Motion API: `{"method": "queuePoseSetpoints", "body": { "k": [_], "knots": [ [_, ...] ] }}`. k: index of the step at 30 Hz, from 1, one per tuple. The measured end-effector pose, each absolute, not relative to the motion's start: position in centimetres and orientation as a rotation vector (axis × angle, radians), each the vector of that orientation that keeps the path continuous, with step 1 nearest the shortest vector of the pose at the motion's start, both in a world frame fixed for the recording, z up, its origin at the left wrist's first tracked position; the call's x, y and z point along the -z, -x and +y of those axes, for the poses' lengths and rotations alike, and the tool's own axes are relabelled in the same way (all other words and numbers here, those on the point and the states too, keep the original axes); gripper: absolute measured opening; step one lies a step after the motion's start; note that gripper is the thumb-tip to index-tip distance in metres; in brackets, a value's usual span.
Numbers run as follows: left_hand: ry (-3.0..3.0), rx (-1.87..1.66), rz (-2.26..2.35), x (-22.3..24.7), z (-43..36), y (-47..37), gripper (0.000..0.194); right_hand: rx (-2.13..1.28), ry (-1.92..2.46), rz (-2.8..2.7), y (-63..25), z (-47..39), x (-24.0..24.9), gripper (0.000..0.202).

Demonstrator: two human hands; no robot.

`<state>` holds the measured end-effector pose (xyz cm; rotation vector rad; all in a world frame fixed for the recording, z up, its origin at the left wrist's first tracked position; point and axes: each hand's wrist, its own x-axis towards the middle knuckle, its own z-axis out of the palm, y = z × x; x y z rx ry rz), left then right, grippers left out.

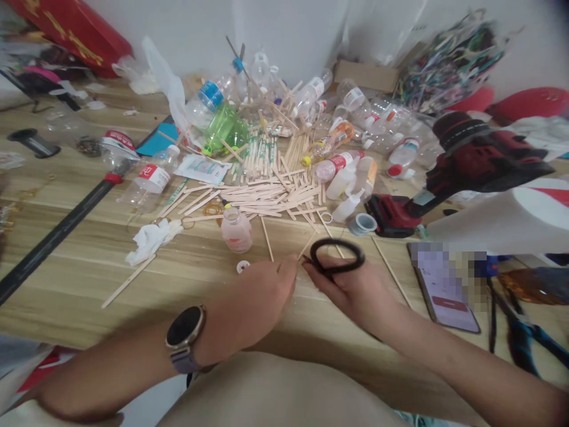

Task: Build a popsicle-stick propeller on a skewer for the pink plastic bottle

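My left hand (pixel 255 296), wearing a watch (pixel 185 327), is closed in a pinch near the table's front edge. A thin wooden stick (pixel 307 244) pokes up from its fingertips. Just to the right, my right hand (pixel 347 284) is closed on scissors (pixel 361 256); a black loop handle shows above the hand, and most of the blades are hidden. The fingertips of both hands are close together. Beyond them stands a small open bottle of pinkish liquid (pixel 236 231), with a white cap (pixel 243 267) beside it.
Flat wooden sticks (pixel 262 196) lie in a loose pile ahead, backed by many plastic bottles (pixel 311 95). A red and black power tool (pixel 395 214) stands at right, near a phone (pixel 444 290) and pliers (pixel 524 332). A dark pole (pixel 57 237) crosses the left side. Crumpled tissue (pixel 153 240) lies left.
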<state>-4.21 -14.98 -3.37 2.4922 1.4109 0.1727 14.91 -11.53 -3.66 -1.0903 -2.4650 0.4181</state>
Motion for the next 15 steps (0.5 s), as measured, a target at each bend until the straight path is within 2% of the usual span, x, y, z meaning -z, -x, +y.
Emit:
{"method": "queuePoseSetpoints", "body": {
  "k": [3,6,8,12,14,15],
  "knots": [
    [-2.797,-0.159,1.373,4.7,-15.3,4.0,0.037,-1.162,1.325,-2.061,-13.8,-12.2,3.5,0.052],
    [-2.877,-0.18,1.326,5.0,-15.2,4.1,0.034,-1.44,1.381,-1.881,-13.3,-12.5,3.5,0.054],
    [-2.753,-0.213,1.382,4.5,-15.1,4.3,0.03,-1.233,1.356,-2.039,-13.5,-12.4,3.7,0.055],
    [-2.297,-0.302,1.375,2.6,-14.8,4.7,0.023,-0.349,1.033,-2.524,-15.0,-11.8,4.1,0.043],
    [-2.188,-0.324,1.31,2.3,-14.7,4.8,0.026,-0.171,0.935,-2.633,-15.4,-11.7,4.1,0.04],
    [-2.203,-0.345,1.313,2.4,-14.8,4.7,0.026,-0.203,0.965,-2.628,-15.4,-11.7,4.0,0.039]
  ]
}}
